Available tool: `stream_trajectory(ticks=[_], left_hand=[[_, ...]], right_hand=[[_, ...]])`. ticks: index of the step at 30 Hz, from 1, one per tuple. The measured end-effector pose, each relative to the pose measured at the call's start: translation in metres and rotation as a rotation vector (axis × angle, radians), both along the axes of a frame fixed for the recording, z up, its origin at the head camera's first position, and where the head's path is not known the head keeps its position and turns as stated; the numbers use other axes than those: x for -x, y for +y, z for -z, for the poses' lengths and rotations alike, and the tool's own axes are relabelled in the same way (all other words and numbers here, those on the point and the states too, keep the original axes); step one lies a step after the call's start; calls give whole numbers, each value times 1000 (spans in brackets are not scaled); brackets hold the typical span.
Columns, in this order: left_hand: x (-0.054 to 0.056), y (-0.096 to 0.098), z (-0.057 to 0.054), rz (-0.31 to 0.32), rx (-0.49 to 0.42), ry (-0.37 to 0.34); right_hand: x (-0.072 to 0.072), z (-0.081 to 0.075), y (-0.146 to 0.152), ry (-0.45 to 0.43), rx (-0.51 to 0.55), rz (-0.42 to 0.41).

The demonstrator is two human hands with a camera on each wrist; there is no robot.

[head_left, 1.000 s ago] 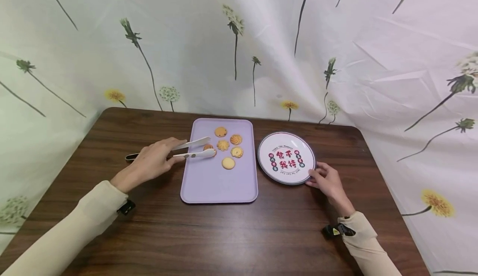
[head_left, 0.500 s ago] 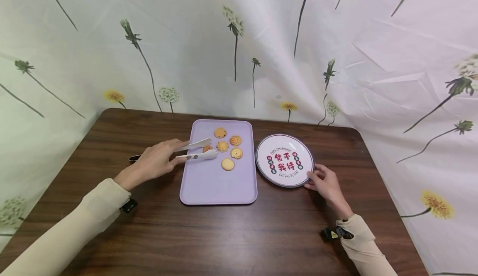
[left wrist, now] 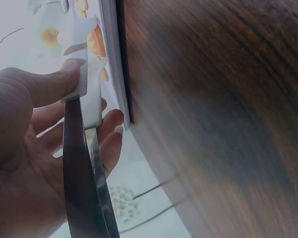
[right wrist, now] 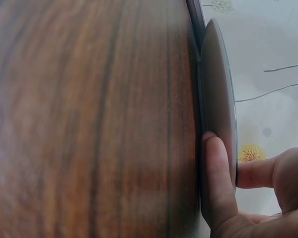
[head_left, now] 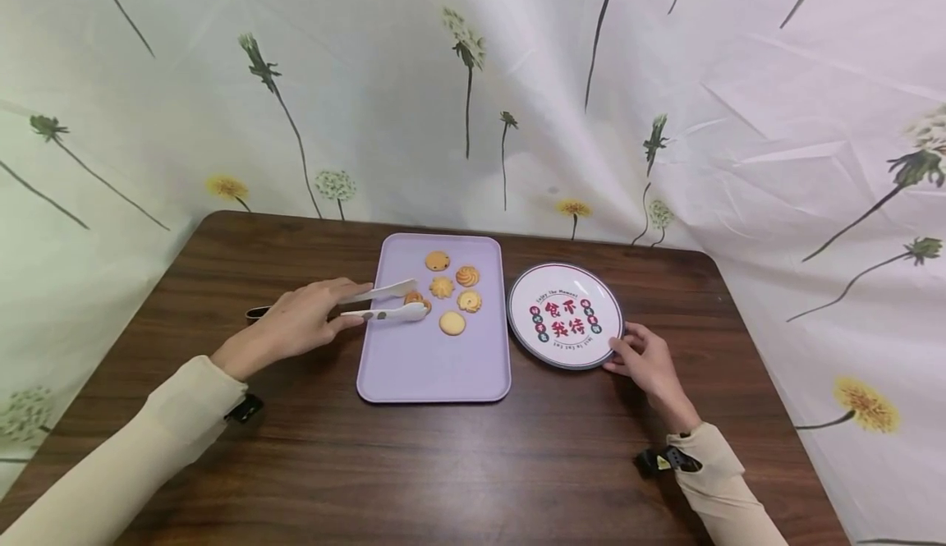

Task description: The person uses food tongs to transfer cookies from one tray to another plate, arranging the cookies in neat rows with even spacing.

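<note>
My left hand (head_left: 299,320) grips a pair of tongs (head_left: 392,313) with white tips and metal handles, the thumb on one arm and fingers on the other. In the head view the tips reach over the left edge of a lilac tray (head_left: 432,373), one on either side of a small round cookie (head_left: 416,300). Several other cookies lie on the tray, among them a flower-shaped one (head_left: 442,286) and a plain round one (head_left: 452,323). My right hand (head_left: 646,361) pinches the near-right rim of a white plate (head_left: 526,304) with red and green lettering, thumb on top, fingers underneath.
Tray and plate stand side by side on a dark wooden table (head_left: 443,464), the plate's left rim close to the tray's right edge. A white curtain (head_left: 384,103) printed with dandelions hangs behind the table's far edge.
The tongs' tips have come slightly nearer to me and a little closer together, now on both sides of the cookie. The plate has shifted a touch left with my right hand.
</note>
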State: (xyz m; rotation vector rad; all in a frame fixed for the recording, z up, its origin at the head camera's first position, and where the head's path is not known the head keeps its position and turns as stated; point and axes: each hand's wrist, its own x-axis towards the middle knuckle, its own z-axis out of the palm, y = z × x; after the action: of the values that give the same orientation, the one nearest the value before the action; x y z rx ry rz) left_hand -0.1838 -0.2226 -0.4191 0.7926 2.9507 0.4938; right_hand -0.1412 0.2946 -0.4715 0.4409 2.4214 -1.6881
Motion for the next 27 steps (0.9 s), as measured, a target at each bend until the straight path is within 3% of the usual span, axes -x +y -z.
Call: stream_trajectory(ticks=[11,27], left_hand=[[6,7,8,26,-25,11],[-2,10,18,2,-12,50]], right_hand=[[0,0,-3,1,19,6],[0,1,0,-6,16,-27]])
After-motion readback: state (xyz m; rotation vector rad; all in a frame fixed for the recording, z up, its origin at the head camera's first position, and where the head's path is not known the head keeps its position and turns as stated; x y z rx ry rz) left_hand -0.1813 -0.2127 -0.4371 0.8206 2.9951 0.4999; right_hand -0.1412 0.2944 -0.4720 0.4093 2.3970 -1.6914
